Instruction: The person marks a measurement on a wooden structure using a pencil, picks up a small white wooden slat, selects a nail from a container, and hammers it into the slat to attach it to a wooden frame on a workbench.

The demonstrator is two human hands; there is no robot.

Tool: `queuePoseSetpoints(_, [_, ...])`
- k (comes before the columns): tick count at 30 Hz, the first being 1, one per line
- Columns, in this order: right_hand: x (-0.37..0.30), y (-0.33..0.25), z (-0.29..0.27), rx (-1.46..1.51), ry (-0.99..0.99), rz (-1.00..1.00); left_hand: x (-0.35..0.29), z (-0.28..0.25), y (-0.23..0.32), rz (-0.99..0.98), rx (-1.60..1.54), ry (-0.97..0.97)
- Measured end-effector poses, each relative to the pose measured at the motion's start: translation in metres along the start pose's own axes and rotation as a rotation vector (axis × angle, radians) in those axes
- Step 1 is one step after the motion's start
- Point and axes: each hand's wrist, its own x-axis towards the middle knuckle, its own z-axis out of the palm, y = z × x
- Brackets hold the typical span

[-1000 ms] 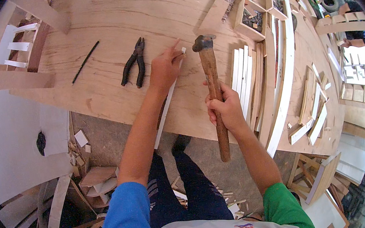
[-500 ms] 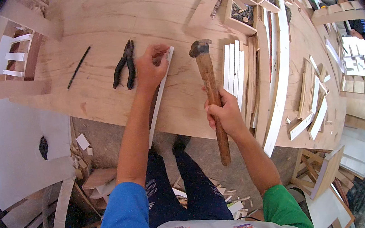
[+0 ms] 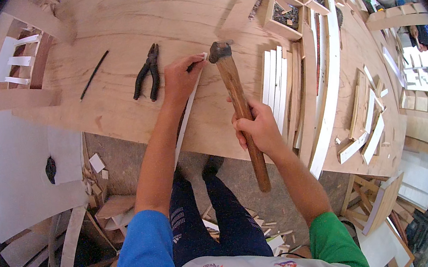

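My right hand [image 3: 257, 128] is wrapped around the wooden handle of a hammer [image 3: 238, 90], its dark metal head up and tilted left. The head is close to the far end of a narrow white-edged wooden strip [image 3: 189, 116], which reaches over the bench's near edge. At that far end my left hand [image 3: 184, 77] has its fingertips pinched together on top of the strip. Whatever is between them is too small or hidden to make out. Left of this hand lie black-handled pliers [image 3: 147, 75], jaws pointing away, and a thin black rod [image 3: 93, 76].
The plywood workbench [image 3: 104, 19] spreads ahead. Several white and bare wood strips [image 3: 277, 83] lie stacked right of the hammer. Behind them stands a wooden box [image 3: 285, 15] of small metal pieces. A white panel [image 3: 26, 172] is at left; wood offcuts litter the floor. Another person's hand [image 3: 415, 34] shows far right.
The hammer has swung left, its head now close to the strip's far end and my left fingertips. My left hand has shifted slightly to the right, with the strip's end.
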Motion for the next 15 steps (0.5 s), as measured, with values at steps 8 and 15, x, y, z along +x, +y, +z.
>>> queuePoseSetpoints(8, [0.012, -0.009, 0.006, -0.036, 0.004, 0.008, -0.002, -0.001, 0.004, 0.000, 0.062, 0.015])
queuePoseSetpoints(15, [0.016, -0.007, 0.010, -0.075, 0.002, -0.019, -0.002, 0.000, -0.004, 0.003, 0.138, -0.002])
